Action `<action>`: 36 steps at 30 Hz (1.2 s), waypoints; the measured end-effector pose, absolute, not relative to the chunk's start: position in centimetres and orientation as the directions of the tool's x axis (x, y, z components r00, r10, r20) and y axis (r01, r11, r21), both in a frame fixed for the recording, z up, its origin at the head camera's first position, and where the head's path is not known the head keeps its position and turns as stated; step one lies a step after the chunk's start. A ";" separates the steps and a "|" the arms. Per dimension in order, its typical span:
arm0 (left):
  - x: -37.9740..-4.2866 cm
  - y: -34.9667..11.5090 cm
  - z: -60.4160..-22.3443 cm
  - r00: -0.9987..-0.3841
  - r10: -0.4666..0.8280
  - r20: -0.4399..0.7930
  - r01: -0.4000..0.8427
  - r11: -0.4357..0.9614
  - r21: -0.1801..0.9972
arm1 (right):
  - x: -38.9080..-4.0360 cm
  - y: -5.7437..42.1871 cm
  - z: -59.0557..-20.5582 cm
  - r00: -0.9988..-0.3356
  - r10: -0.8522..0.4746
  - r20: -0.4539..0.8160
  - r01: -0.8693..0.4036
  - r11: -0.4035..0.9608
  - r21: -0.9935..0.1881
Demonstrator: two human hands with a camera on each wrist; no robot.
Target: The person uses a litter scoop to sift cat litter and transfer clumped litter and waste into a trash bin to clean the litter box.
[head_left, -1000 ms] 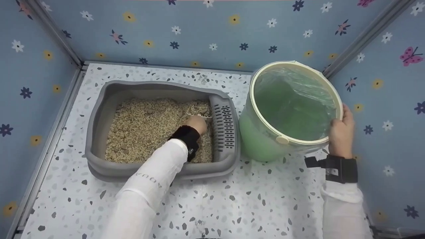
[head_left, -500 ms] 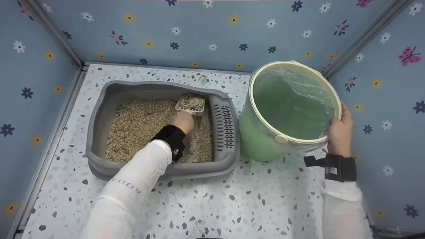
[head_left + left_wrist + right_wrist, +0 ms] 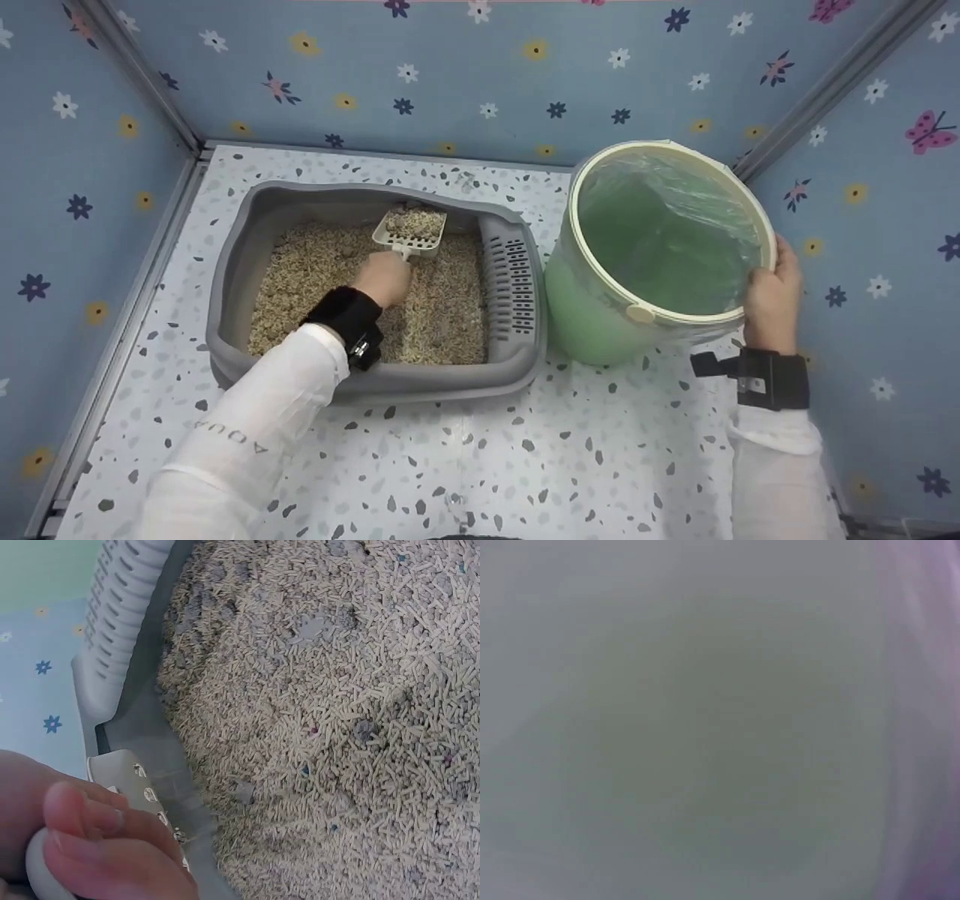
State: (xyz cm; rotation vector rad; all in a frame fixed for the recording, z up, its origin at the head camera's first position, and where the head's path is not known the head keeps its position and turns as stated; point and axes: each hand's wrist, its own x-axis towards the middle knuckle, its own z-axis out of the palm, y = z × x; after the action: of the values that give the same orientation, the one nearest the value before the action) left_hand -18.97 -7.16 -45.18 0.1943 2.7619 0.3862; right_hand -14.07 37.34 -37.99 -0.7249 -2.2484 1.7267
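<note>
My left hand (image 3: pixel 385 277) grips the handle of a white slotted litter scoop (image 3: pixel 411 231), which carries a heap of tan litter over the back of the grey litter box (image 3: pixel 435 381). In the left wrist view, the fingers (image 3: pixel 124 851) curl round the handle, and the scoop's slotted edge (image 3: pixel 139 784) shows beyond them. Pellet litter (image 3: pixel 330 720) with greyish lumps covers the box floor. At the right, my right hand (image 3: pixel 772 304) holds the cream rim of a green bin (image 3: pixel 592 322) lined with a clear bag (image 3: pixel 697 187). The right wrist view is a pale blur.
A slotted grey step (image 3: pixel 511 285) forms the box's right end, close beside the bin. Blue flowered panels (image 3: pixel 480 75) enclose the back and both sides. The speckled white floor (image 3: pixel 525 457) extends in front of the box.
The left hand has moved left with the scoop, which came up out of the litter at the right with a heap on it. The right hand stays on the bin's rim.
</note>
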 end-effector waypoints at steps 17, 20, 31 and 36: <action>-15.1 -9.3 -43.1 -0.900 0.150 -0.409 -0.056 0.892 0.450 | -14.0 37.4 -38.4 -0.867 0.487 -0.107 0.235 0.211 -0.949; -14.2 -9.2 -42.7 -0.912 0.151 -0.382 -0.065 0.866 0.496 | -14.0 37.4 -38.4 -0.867 0.488 -0.101 0.229 0.211 -0.950; -12.1 -8.6 -42.9 -0.986 0.111 -0.126 0.017 0.812 0.584 | -13.9 37.4 -38.3 -0.861 0.499 -0.102 0.236 0.212 -0.949; -11.9 -8.8 -43.4 -0.994 0.109 0.002 0.089 0.796 0.599 | -13.9 37.4 -38.3 -0.859 0.501 -0.103 0.235 0.208 -0.949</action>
State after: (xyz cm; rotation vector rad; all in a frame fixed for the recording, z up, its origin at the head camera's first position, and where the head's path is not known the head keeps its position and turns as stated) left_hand -11.91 -8.78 -43.36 0.1620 2.9463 0.9805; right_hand -13.95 37.38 -38.28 -0.7023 -2.2534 1.7063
